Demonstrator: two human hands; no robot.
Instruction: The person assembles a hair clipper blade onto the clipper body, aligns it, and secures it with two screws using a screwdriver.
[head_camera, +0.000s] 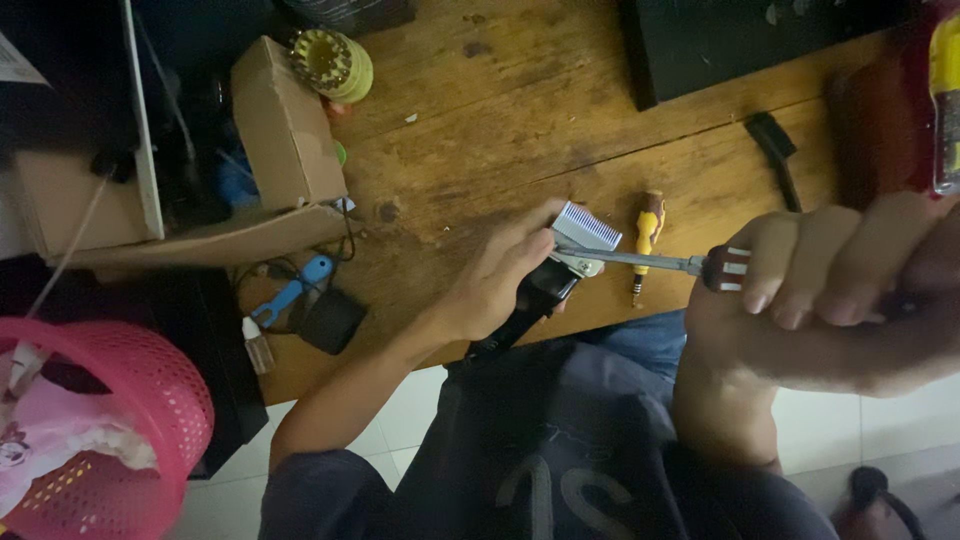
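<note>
We steady the black hair clipper at the wooden table edge with our left hand wrapped around its body—blade end out—so our right hand, fisted around the screwdriver, reaches its blade.

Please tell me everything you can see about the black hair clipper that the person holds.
The hair clipper has a dark, apparently plastic body and a pale toothed blade head, which points up and right. It lies tilted over the edge of the wooden table. The left hand grips its body. The metal shaft of a screwdriver, held in the right hand, meets the blade head.
</note>
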